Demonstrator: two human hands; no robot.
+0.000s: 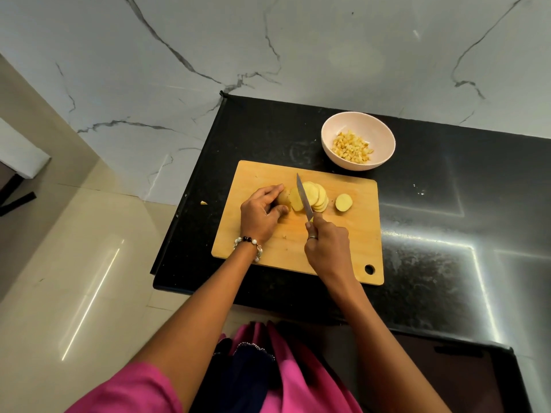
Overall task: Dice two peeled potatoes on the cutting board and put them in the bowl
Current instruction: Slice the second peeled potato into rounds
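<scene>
Roughly at the halfway mark, judging by the layout. Nearest the camera, the right hand (326,242) has its fingers wrapped around the handle of a kitchen knife (304,196), index finger extended along the spine; a ring is visible on one finger. The blade stands edge-down in the row of slices, tip pointing away from the person. The left hand (262,214), a beaded bracelet (249,244) at its wrist, curls its fingers over the uncut end of the potato (283,198) and steadies it on the wooden cutting board (262,177). To the right of the blade, a fanned stack of round potato slices (316,198) leans together, and one end piece (343,202) lies apart, further right. None of this potato is cubed yet. A small scrap (204,202) sits on the black surface (447,204), left of the board. Farther back, just beyond the board's far edge, the pale bowl (329,129) holds a small heap of diced potato (351,146), probably the first potato, done. Left to do: finish slicing, cut into strips and cubes, transfer to bowl.
</scene>
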